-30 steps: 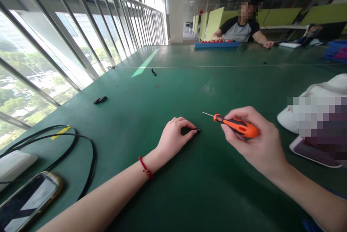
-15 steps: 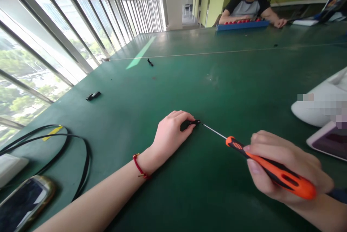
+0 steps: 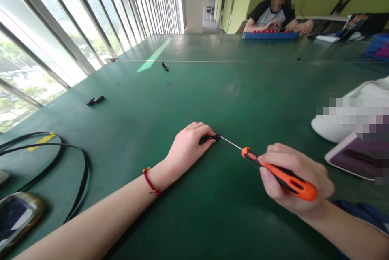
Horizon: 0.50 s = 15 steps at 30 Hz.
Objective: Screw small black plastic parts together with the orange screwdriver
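Now screwdriver [image 3: 285,181] nearer black piece [image 3: 217,137]

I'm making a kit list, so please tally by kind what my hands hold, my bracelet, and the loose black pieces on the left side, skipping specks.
Screwdriver: 1, in the right hand
Black pieces: 3 (held piece in the left hand, nearer loose piece, farther loose piece)
Red bracelet: 1
Total: 5
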Tool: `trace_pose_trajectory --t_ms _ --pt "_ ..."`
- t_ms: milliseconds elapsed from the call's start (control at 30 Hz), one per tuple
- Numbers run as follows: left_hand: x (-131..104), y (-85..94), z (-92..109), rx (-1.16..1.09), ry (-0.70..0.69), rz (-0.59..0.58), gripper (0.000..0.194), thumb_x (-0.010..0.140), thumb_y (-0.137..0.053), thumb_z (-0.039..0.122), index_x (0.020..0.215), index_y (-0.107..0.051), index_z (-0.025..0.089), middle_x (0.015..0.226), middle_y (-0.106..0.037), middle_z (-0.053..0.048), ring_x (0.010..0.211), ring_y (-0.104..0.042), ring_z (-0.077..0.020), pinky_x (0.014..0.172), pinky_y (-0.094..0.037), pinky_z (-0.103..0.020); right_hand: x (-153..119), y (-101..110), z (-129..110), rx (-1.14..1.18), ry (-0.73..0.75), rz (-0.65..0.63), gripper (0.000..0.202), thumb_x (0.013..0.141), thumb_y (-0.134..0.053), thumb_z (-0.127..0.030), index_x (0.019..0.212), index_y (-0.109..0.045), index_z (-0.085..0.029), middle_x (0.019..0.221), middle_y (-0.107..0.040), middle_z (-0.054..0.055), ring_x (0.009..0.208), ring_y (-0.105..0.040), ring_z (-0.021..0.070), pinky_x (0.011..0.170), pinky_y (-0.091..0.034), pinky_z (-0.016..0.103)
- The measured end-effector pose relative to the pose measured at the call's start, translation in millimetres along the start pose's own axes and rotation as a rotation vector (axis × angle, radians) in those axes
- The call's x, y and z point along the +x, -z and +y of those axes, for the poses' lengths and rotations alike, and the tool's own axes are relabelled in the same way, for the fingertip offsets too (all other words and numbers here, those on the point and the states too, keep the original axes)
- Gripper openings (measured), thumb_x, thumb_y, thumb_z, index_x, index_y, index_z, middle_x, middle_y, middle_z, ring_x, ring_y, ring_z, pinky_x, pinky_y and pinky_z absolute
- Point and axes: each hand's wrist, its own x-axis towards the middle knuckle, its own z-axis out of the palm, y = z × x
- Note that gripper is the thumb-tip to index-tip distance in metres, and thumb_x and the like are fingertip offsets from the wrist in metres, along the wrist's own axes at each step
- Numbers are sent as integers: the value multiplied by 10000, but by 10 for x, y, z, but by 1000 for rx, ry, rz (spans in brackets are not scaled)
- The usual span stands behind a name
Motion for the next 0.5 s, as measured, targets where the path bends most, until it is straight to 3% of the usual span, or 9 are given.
trace_pose_trajectory --t_ms 500 --pt "-4 -1 -12 -29 -8 19 47 808 -578 196 832 -617 189 911 -641 -19 865 -572 -173 773 -473 -302 -17 -2 1 0 -7 -6 167 705 -614 -56 827 -575 -163 614 -543 0 572 -564 143 477 -471 290"
